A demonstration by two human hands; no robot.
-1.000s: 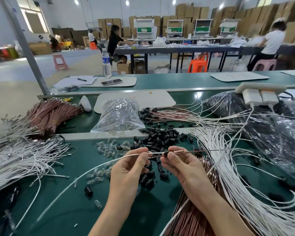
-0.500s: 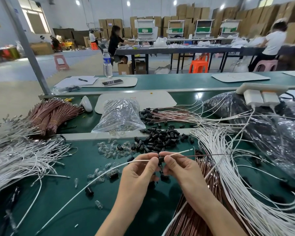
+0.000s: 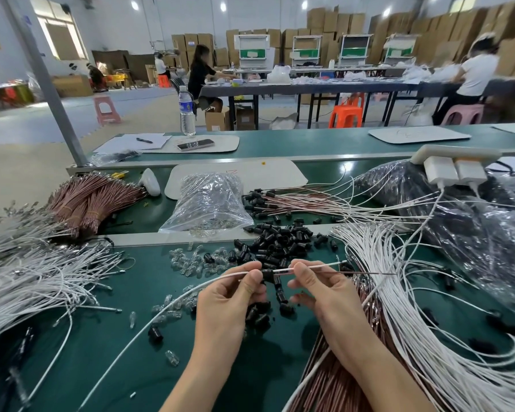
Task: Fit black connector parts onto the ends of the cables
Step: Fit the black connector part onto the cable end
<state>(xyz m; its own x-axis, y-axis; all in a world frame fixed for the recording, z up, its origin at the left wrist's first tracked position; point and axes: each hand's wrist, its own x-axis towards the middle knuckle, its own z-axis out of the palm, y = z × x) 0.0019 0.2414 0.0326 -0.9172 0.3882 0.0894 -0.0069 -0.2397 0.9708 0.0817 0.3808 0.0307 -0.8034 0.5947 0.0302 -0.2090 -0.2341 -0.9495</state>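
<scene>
Your left hand [image 3: 229,301] pinches a black connector part [image 3: 267,274] between thumb and forefinger, the fingers [image 3: 252,273] closed tight on it, with a white cable [image 3: 167,301] running out from that grip, down and to the left across the green bench [image 3: 107,367]. Your right hand [image 3: 324,295] holds a thin white cable end [image 3: 318,265] and a brown wire [image 3: 366,273] pinched together between thumb and forefinger just to the right of the connector; both point away to the right. The two hands sit close, almost touching, above the bench. Right behind them lies the loose pile of black connector parts [image 3: 277,239], with a scatter of clear bulbs [image 3: 191,263] to its left. A clear plastic bag [image 3: 208,200] stands further back. White cables [image 3: 399,307] fan out on your right over a bundle of brown cables [image 3: 327,379], and more white cables [image 3: 33,281] lie heaped on your left.
</scene>
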